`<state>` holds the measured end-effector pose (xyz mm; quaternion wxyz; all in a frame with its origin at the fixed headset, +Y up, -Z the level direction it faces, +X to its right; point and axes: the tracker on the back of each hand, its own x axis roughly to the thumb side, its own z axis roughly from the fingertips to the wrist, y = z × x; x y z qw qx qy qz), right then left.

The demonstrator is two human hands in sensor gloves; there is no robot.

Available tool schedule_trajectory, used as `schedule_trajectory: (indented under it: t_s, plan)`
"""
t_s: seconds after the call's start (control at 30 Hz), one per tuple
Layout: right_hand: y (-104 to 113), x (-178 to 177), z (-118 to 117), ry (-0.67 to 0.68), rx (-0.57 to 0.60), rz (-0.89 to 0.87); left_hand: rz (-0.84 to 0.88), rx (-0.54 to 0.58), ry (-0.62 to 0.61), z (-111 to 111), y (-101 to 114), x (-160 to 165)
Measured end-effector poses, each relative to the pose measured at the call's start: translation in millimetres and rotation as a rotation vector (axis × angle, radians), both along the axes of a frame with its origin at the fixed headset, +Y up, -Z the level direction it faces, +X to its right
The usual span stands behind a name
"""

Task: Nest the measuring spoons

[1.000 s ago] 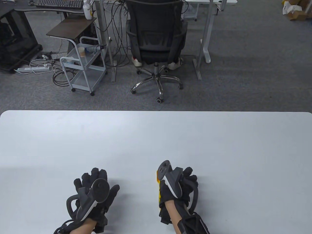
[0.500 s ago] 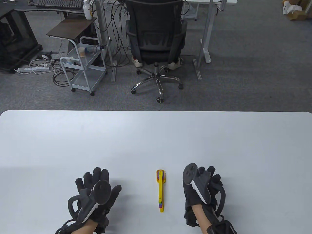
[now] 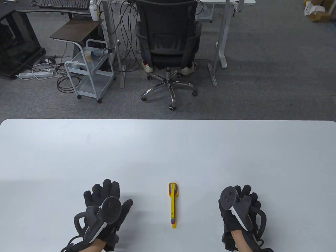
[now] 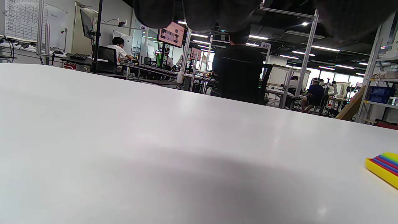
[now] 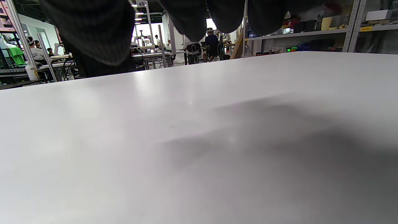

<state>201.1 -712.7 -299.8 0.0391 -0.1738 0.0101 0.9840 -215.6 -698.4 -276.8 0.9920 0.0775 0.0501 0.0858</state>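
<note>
A nested stack of measuring spoons, yellow on the outside with coloured handles layered inside, lies on the white table near the front edge, bowls pointing away from me. Its handle ends show at the right edge of the left wrist view. My left hand lies flat on the table to the left of the stack, fingers spread, holding nothing. My right hand rests on the table to the right of the stack, apart from it, holding nothing. The stack is not seen in the right wrist view.
Beyond the table's far edge stand a black office chair, a small grey trolley and desk legs with cables on the carpet.
My right hand was over the spoon stack, let it go and moved right, leaving the stack lying in the open. My left hand shifted slightly forward.
</note>
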Motion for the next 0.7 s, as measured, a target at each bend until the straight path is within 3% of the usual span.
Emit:
schedule_trajectory:
  t_s: [0.33,0.7]
  plan:
    - [-15,14,8,0.031,0.045,0.147,0.005,0.018,-0.001,1,1,-1]
    - [-20,8,7,0.067,0.025,0.134,-0.008,0.014,-0.004,2,2,1]
